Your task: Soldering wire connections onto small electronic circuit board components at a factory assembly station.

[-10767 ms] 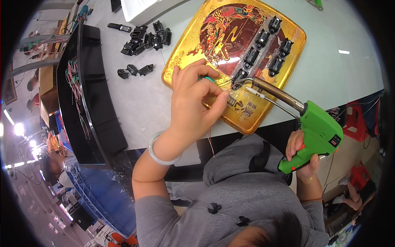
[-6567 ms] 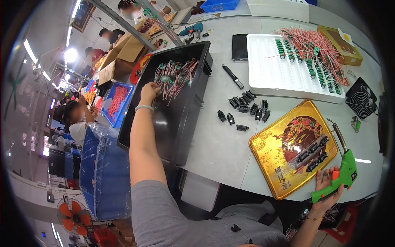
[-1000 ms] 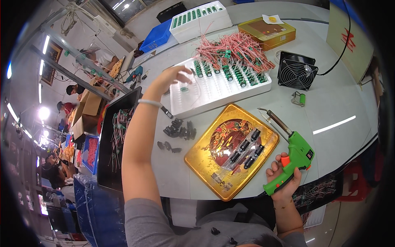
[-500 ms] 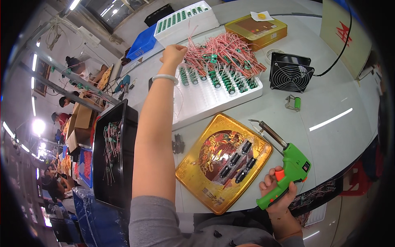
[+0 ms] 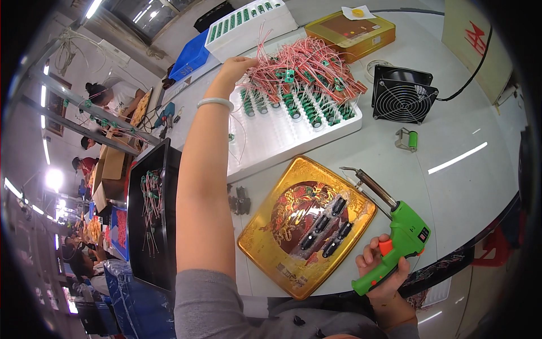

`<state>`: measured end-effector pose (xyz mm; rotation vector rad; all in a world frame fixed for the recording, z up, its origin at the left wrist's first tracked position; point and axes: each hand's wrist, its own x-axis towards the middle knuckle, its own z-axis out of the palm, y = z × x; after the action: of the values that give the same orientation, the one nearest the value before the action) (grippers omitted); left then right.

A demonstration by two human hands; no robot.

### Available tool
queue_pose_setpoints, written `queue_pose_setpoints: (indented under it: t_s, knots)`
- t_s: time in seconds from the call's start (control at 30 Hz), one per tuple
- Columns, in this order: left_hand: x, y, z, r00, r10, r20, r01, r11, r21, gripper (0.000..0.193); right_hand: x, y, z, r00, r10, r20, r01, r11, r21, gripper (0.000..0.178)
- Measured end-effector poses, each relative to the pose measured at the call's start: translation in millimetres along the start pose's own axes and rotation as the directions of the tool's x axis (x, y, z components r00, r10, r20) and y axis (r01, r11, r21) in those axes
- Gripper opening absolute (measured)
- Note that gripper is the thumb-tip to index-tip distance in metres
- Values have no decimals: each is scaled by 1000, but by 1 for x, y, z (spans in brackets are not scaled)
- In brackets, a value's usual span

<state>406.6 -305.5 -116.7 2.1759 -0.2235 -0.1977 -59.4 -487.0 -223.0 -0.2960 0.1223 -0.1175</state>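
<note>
My right hand (image 5: 386, 271) is wrapped round the grip of a green soldering gun (image 5: 407, 226) with an orange trigger. Its metal tip points up and left over the edge of a gold tin lid (image 5: 265, 243). Several small black parts (image 5: 320, 224) sit in two rows on that lid. Stretched far forward, my left hand (image 5: 236, 68) has its fingers closed at the left edge of a heap of pink wires (image 5: 310, 65) with small green circuit boards. The fingertips partly hide what they pinch. Under the heap, a white foam tray (image 5: 265, 144) holds rows of green round parts.
A black fan (image 5: 403, 95) stands right of the tray, near a small metal holder with a green roll (image 5: 412, 141). At left, a black bin (image 5: 141, 248) contains wired boards. Behind are another foam tray (image 5: 254, 34), a blue bin (image 5: 189, 59) and a gold box (image 5: 372, 39).
My left hand has shifted slightly left and up, its fingers now stretched toward the wires. The view has shifted a little; the soldering gun stays in my right hand.
</note>
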Motion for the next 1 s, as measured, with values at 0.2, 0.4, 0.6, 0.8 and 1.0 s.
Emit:
queue_pose_setpoints:
  t_s: [0.2, 0.4, 0.6, 0.8, 1.0]
  knots:
    - [4, 0, 3, 998, 42, 56, -47, 995, 89, 19, 1, 0, 0, 1000, -5, 14, 5, 1000, -1, 53]
    - [10, 0, 11, 980, 180, -90, -171, 981, 95, 15, 0, 0, 0, 1000, 1, -1, -1, 1000, 18, 53]
    - [4, 6, 21, 996, 30, -89, -16, 988, 150, 22, -1, 0, 0, 1000, 5, -4, -5, 1000, 15, 53]
    - [12, -3, 13, 996, 78, 35, -72, 985, -155, 23, 0, 0, 2, 1000, 4, -19, -3, 1000, 7, 53]
    - [5, -2, 15, 998, 22, 52, -8, 964, -267, 19, 0, -1, 2, 1000, -1, -24, 1, 1000, 0, 53]
